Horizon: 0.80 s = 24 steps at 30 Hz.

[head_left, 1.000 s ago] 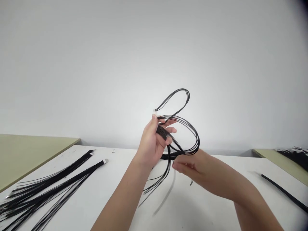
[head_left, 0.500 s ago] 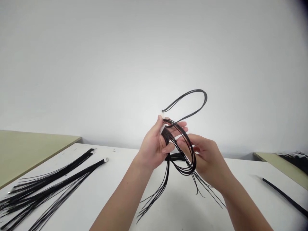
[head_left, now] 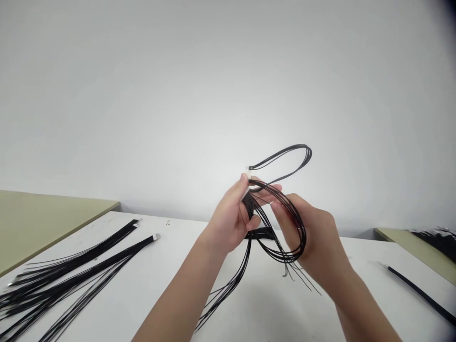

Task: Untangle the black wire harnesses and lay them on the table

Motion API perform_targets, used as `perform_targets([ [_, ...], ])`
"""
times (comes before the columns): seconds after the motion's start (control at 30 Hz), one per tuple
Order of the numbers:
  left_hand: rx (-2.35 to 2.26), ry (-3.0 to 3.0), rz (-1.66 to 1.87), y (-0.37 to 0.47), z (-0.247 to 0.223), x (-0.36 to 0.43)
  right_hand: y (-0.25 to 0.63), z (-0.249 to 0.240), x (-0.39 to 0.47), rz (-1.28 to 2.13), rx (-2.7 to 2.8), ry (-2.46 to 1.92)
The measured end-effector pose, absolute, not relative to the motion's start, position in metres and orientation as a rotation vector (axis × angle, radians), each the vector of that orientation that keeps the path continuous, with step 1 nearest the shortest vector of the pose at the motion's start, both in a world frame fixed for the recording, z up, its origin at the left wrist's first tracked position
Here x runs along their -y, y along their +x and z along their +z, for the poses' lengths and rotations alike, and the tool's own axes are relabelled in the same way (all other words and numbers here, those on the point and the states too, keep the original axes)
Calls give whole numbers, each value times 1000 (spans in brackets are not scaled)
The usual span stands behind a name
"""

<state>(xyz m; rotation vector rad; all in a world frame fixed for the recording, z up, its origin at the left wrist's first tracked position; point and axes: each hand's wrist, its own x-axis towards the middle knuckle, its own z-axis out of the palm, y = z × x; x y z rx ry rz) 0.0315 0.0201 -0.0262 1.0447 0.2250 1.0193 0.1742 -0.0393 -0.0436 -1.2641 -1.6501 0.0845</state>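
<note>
Above the table, my left hand [head_left: 230, 218] is closed on a black wire harness [head_left: 281, 259]. Its thumb presses a white connector [head_left: 248, 174], and a second white connector [head_left: 246, 192] lies just below, partly covered by fingers. From the upper connector a loop of black wires [head_left: 302, 147] arcs up and right. A larger loop hangs in front of my right hand [head_left: 317, 228]. The thumb and index finger of that hand pinch a thin wire near its tip, close to the lower connector. Loose wire ends dangle beneath both hands.
Bundles of black wires [head_left: 81, 280] with white connectors lie on the white table [head_left: 142, 285] at left. One black bundle [head_left: 420, 293] is at right. Behind my hands lies another dark bundle [head_left: 261, 233]. Greenish boards [head_left: 46, 218] flank the table, and more wires [head_left: 436, 242] rest far right.
Both hands and the harness have shifted slightly right. My right hand has turned and moved a little away from the left, and a thin wire tip now shows at its fingertips.
</note>
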Motion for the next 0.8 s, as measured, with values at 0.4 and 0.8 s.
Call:
perform_targets([
  [0.4,-359,1115,944,29,-25,-21,218,-15,45,761,883,-551],
  [0.8,-367,1153,904,27,-25,-21,208,-23,49,53,1117,-686],
])
